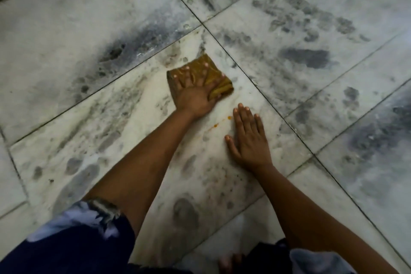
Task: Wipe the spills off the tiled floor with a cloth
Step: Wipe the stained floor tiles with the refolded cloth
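**Cloth pressed to marbled floor tile**

A person's left hand [195, 93], fingers spread, presses flat on a folded mustard-yellow cloth [201, 73] lying on a grey-veined tiled floor [89, 131], near a junction of grout lines. The right hand [249, 138] rests palm-down, fingers together, on the same tile, just beside small orange spill spots [222, 121] between the hands.

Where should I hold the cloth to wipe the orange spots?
Keep the left hand flat on top of the folded cloth, fingers spread, pressing from above. It lies flat, so pinching an edge would probably bunch it. Drag it toward the orange spots beside the right hand.
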`<state>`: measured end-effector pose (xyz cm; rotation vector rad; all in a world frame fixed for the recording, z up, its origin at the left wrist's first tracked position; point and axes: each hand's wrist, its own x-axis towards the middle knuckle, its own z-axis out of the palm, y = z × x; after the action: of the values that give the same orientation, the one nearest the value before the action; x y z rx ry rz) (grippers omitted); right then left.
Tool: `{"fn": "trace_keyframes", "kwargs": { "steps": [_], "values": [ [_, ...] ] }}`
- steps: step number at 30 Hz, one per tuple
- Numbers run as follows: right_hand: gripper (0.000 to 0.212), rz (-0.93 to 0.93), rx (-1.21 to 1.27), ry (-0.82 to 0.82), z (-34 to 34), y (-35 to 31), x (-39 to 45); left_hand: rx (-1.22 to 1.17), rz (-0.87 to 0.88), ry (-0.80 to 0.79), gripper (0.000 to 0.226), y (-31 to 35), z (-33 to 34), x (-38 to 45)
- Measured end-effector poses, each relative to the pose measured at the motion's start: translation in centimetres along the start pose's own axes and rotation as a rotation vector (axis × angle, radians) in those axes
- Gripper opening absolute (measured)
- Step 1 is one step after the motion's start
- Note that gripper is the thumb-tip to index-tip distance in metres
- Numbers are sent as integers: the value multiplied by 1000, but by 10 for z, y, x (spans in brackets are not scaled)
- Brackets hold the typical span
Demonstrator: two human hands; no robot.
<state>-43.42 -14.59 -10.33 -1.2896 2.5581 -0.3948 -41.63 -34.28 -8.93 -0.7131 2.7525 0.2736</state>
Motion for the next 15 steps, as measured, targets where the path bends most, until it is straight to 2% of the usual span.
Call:
{"fn": "trace_keyframes", "kwargs": {
  "steps": [2, 6, 10, 12, 15],
  "values": [
    [70, 34, 28, 21, -4, 1, -6, 33, 108, 6, 60, 6, 14, -39],
    [72, 56, -21, -2, -8, 26, -30, 71, 275, -11, 61, -30, 28, -92],
    [76, 127, -88, -22, -8, 49, -45, 7, 160, -20, 69, -49, 20, -58],
    [75, 132, -79, -20, -5, 48, -44, -44, 125, 12, 67, -33, 18, -39],
    [73, 137, -92, -14, -4, 51, -42, 3, 90, 95, 70, 0, 25, -22]
  ]
}}
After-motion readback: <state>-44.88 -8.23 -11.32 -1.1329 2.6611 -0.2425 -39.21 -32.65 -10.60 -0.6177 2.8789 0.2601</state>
